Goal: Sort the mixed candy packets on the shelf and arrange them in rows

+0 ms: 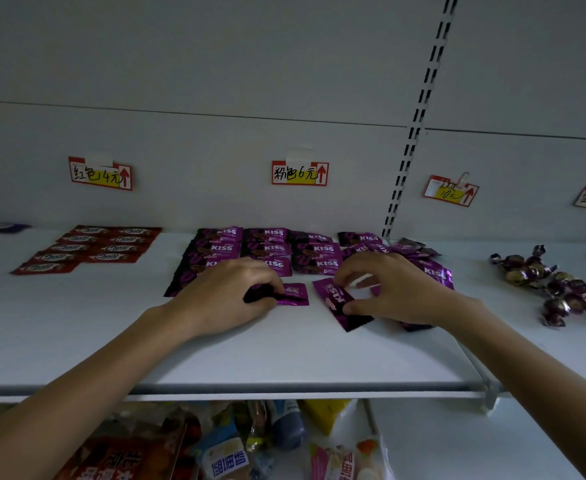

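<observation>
on the shelf (111, 341), left hand (225, 296) and right hand (398, 289) each clamped on a glossy purple packet (296, 293)

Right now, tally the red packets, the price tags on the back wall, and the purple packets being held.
Red packets: 9
Price tags: 4, the far-right one cut off by the frame edge
Purple packets held: 2, one in the left hand, one in the right hand
Total: 15

Choco packets (90, 247) lie left on the shelf (284, 355), KISS packet rows (267, 249) centre, wrapped candies (554, 285) right, price tags (300, 173) behind.
</observation>
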